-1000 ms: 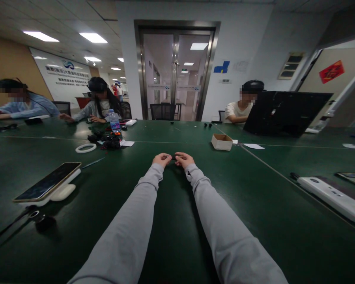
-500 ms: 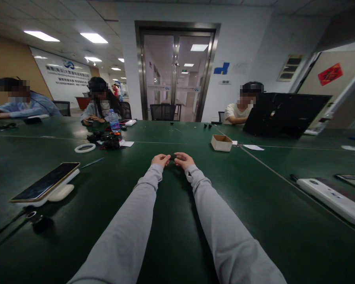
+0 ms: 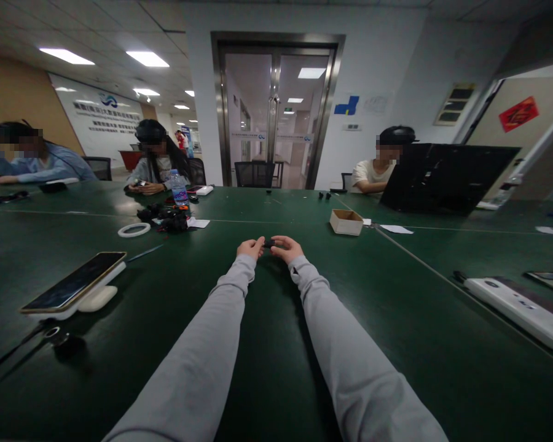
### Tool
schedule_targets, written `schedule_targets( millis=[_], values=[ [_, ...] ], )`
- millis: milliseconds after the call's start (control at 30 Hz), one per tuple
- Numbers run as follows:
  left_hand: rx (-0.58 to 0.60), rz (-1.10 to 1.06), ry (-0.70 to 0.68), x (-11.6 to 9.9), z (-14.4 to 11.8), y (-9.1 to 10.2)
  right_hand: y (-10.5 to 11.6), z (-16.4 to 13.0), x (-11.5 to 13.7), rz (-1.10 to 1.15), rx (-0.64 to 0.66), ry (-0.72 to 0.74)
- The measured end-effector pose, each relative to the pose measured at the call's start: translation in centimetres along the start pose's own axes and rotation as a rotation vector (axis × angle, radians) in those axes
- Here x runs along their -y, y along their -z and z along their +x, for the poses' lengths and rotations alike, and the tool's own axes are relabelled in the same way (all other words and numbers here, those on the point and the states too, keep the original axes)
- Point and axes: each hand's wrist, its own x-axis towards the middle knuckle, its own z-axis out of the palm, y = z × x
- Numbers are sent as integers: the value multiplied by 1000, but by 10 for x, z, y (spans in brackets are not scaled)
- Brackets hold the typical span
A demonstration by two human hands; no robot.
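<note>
Our hands meet far out on the green tabletop (image 3: pixel 267 344), both arms stretched forward in grey sleeves (image 3: pixel 332 344). The left hand (image 3: pixel 251 248) and the right hand (image 3: pixel 286 248) pinch a small black part (image 3: pixel 269 244) between their fingertips, each closed on one end of it, so the part sits just above the tabletop in the gap between the two hands; it is too small for us to tell its shape. To our left a phone (image 3: pixel 74 282) lies tilted on a white stand (image 3: pixel 96 299), with a dark cable and round fitting (image 3: pixel 55 336) near the edge below it. Farther out on that side we see a white ring (image 3: pixel 133 229) lying flat, just beside a heap of black parts (image 3: pixel 166 219) and a water bottle (image 3: pixel 179 188) standing upright behind the heap. To our right a small open cardboard box (image 3: pixel 346 221) rests well apart from the hands, with a slip of white paper (image 3: pixel 396 229) beyond it. A long white device (image 3: pixel 520 310) lies near the right edge. An open black laptop (image 3: pixel 442 178) stands at the far right side, a person in a white shirt (image 3: pixel 368 174) seated behind it. Two other people (image 3: pixel 154 169) sit at the far left side, their hands on the tabletop.
</note>
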Motion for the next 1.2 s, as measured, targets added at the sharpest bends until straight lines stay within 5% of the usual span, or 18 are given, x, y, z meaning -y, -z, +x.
schedule_targets(
  millis=[333, 567, 767, 1200],
  values=[
    [-5, 194, -48, -10, -8, 8, 2, -1, 1, 150, 45, -71],
    [118, -93, -195, 2, -2, 0, 0, 3, 0, 165, -122, -169],
    [135, -189, -7, -2, -4, 0, -2, 1, 3, 156, -98, -191],
    [117, -126, -99, -7, -9, 3, 1, 2, -2, 130, -69, -159]
  ],
)
